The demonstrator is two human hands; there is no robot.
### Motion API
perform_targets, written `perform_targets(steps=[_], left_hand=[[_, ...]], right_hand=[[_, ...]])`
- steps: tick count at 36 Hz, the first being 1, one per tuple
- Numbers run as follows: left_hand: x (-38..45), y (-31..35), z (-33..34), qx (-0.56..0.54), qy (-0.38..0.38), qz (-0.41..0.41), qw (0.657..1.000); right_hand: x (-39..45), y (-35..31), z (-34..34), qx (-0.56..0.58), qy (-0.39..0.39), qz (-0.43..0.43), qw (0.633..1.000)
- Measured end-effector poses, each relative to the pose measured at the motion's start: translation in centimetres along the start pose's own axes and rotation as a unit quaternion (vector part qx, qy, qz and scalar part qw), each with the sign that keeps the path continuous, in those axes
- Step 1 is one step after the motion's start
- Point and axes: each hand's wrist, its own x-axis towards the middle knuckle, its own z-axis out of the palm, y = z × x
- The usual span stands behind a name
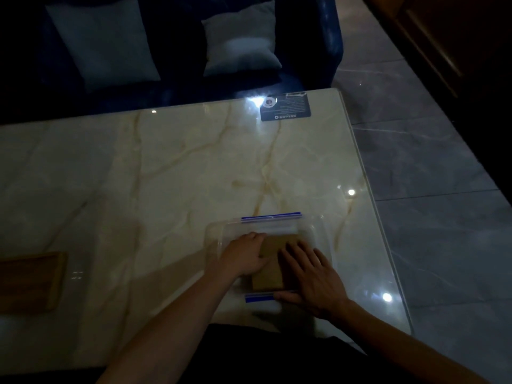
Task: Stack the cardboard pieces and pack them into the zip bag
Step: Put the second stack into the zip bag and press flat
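Lying flat on the glossy cream marble table point(180, 176) near its front right corner, the stack of brown rectangular cardboard pieces point(270, 273) sits over a clear plastic zip bag with blue zip strips point(313, 231); the dim light does not show whether the stack is inside the bag or on top of it. One blue strip runs along the far edge, another along the near edge. The left hand point(243, 257) rests against the stack's left side, fingers curled lightly over its far left corner, gripping nothing firmly. The right hand point(313, 275) lies palm down with fingers spread nearly flat across the stack's right side, thumb pressing on the near blue strip. Further out, a brown wooden board point(30, 282) sits at the table's left edge, and a dark printed card point(285, 108) lies at the far right corner. Beyond the table, two pale square cushions point(241, 40) lean on a dark blue sofa point(304, 51).
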Motion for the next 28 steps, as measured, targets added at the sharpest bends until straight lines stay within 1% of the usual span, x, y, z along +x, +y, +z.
perform_targets(steps=[2, 8, 11, 15, 18, 20, 22, 25, 28], left_hand=[[-0.1, 0.0, 0.0, 0.004, 0.01, 0.0, 1.0], [-0.3, -0.1, 0.5, 0.021, -0.002, -0.008, 1.0], [0.0, -0.1, 0.5, 0.029, 0.001, -0.008, 1.0], [0.4, -0.1, 0.3, 0.049, 0.002, 0.005, 0.999], [0.8, 0.3, -0.1, 0.038, 0.011, 0.016, 0.999], [1.1, 1.0, -0.3, 0.028, 0.02, 0.033, 0.999], [1.5, 1.8, -0.4, 0.025, 0.022, 0.056, 0.998], [2.2, 3.0, -0.5, 0.033, 0.006, 0.08, 0.996], [2.9, 4.1, -0.4, 0.042, -0.024, 0.086, 0.995]], right_hand=[[0.0, -0.1, 0.1, 0.006, 0.0, 0.004, 1.0], [0.0, -0.2, 0.2, 0.009, -0.008, 0.002, 1.0], [0.0, -0.2, -0.2, 0.01, 0.005, -0.002, 1.0], [-0.3, -0.4, -0.7, 0.014, 0.009, -0.027, 0.999], [-1.0, -0.2, -1.2, 0.01, 0.048, -0.042, 0.998], [-1.6, 0.1, -1.1, 0.005, 0.083, -0.029, 0.996], [-2.1, 0.5, -0.9, 0.008, 0.104, 0.004, 0.994], [-2.5, 1.0, -0.4, 0.022, 0.104, 0.062, 0.992], [-2.6, 1.1, 0.2, 0.046, 0.093, 0.097, 0.99]])
